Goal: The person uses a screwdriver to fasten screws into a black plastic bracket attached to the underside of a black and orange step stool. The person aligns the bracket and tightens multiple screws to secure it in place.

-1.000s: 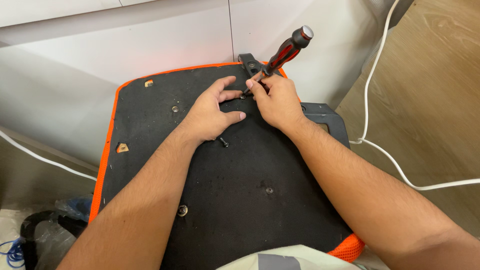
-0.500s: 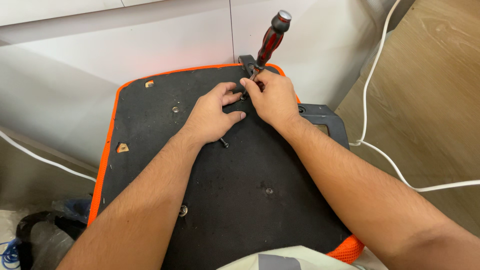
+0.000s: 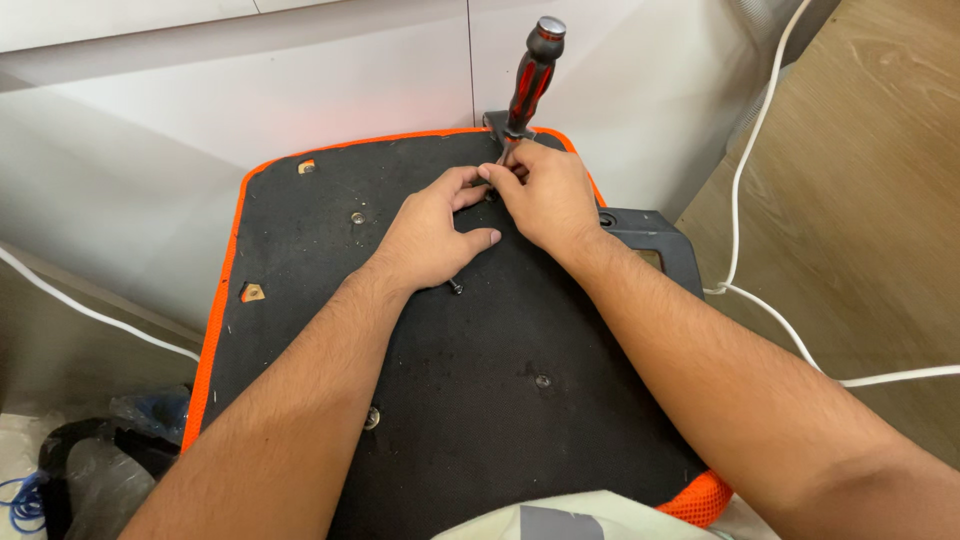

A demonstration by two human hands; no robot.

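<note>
A black seat base with an orange edge lies upside down in front of me. My right hand grips the shaft of a red-and-black screwdriver, which stands nearly upright at the far edge by a dark metal bracket. Beside it my left hand rests flat on the black fabric, fingertips touching the spot under the screwdriver tip. The tip itself is hidden by my fingers. A loose dark screw lies just below my left palm.
Several threaded inserts dot the seat underside, such as one insert and another insert. A dark plastic armrest part sticks out at the right. White cables run over the wooden floor. A white wall panel stands behind; plastic bags lie at lower left.
The screwdriver swung from leaning right to almost upright. My right hand slid slightly up along its shaft; my left hand stayed flat on the seat.
</note>
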